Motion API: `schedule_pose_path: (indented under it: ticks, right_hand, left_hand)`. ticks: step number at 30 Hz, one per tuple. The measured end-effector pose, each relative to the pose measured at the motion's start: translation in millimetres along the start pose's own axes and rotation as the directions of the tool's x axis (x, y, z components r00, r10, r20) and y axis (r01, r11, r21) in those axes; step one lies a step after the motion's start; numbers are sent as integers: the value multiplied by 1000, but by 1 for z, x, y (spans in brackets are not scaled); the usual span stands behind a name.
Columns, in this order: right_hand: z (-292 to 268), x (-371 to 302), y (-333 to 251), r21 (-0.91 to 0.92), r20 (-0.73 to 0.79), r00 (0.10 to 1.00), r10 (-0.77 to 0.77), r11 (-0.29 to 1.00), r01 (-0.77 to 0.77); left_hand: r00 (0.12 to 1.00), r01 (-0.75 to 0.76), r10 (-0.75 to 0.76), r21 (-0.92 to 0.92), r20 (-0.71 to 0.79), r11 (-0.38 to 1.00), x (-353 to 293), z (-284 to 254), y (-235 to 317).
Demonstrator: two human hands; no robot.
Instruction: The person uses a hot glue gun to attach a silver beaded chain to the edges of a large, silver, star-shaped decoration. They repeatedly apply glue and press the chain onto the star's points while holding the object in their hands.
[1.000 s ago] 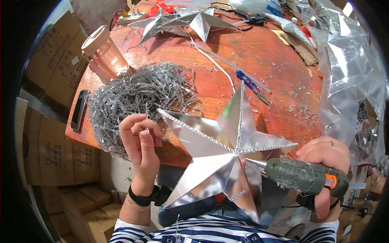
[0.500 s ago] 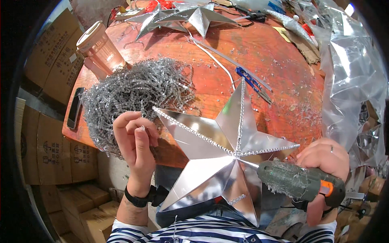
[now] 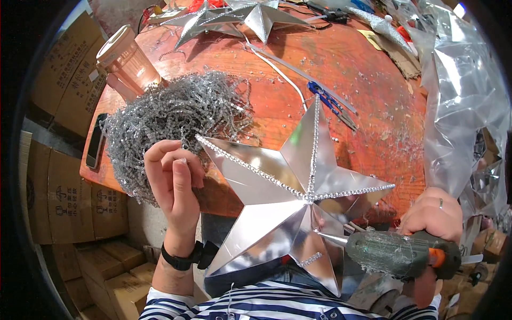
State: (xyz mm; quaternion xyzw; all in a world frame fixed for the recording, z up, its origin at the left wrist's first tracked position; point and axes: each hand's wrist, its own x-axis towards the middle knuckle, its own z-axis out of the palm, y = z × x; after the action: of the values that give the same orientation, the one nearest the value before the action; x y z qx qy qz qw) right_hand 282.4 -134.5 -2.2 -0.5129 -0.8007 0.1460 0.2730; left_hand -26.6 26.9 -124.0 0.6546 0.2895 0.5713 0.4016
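A shiny silver five-pointed star [image 3: 272, 224] leans between my lap and the table edge. Beaded silver trim runs along three of its ridges, and a short trim piece [image 3: 311, 260] lies on its lower right point. In my right hand [image 3: 434, 216] is a dark green glue gun [image 3: 389, 253] with stringy glue on its body. Its metal nozzle meets the star just below the centre. My left hand [image 3: 176, 176] is raised beside the star's left tip, fingers curled and thumb against them; whatever they may hold is too small to make out.
A heap of silver bead garland [image 3: 176, 122] lies on the red wooden table [image 3: 373, 90], near a pink cup [image 3: 128, 64] and a phone [image 3: 96, 141]. Blue-handled pliers [image 3: 333, 104] lie beyond the star. More silver stars [image 3: 261, 21] are at the back; plastic sheeting [image 3: 464, 106] hangs right, cartons [image 3: 69, 197] stand left.
The glue gun's nozzle has moved from the star's centre slightly down the lower right ridge, as my right hand shifted downward. My left hand keeps its curled pose.
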Motion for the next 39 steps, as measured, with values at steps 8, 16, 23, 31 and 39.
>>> schedule_pose_path:
  ticks: [8,16,23,31,39]
  right_hand:
    - [15,5,6,8,-164,986,33,999,-32]
    - [22,12,8,-12,-266,960,93,995,-99]
    - [22,14,7,43,-265,960,93,996,-84]
    - [10,0,17,71,-112,993,-34,997,42]
    - [-5,-11,26,137,110,976,-187,976,171]
  left_hand:
    - [999,-29,30,51,-29,998,1,3,-2]
    - [1000,-16,17,48,-26,999,1,3,-2]
    - [999,-29,30,58,-25,998,1,3,-2]
    - [999,-27,28,45,-17,999,1,1,-2]
    - [1000,-4,5,47,-20,999,1,3,-2]
